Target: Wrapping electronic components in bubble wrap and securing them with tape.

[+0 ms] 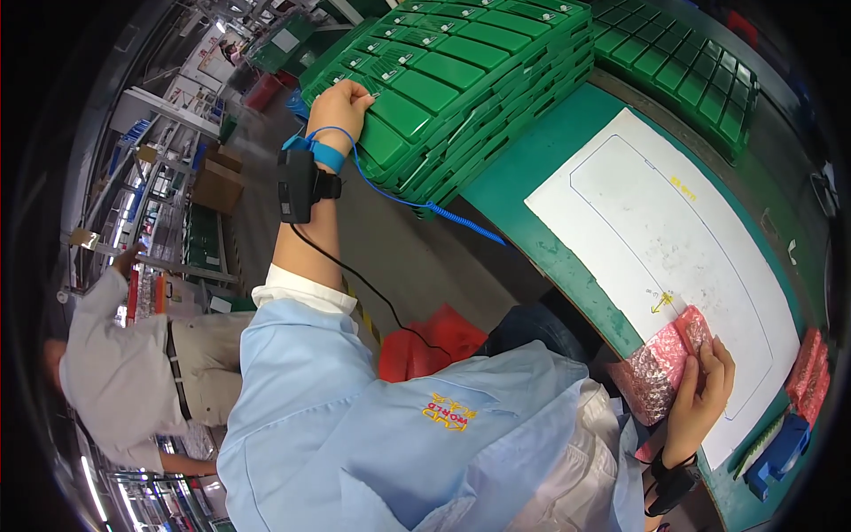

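My left hand (341, 105) reaches out to the near left corner of a stack of green plastic trays (417, 84). Its fingers are pinched on a small silvery part (373, 96), too small to make out, just over the top tray. Similar small metal pieces lie in several of that tray's compartments. Low at the right, my right hand (702, 390) is closed on a pink bubble-wrap bag (650, 377), which rests at the table's edge and over the white sheet (612, 204). The bag's contents are hidden.
A green table (507, 191) carries the outlined white sheet, a blue tool or holder (780, 457) and more pink bubble wrap (808, 377). More green trays (678, 71) stand beyond. A blue coiled cord (465, 223) runs from my left wrist strap. At left, another person (133, 355) stands near shelving.
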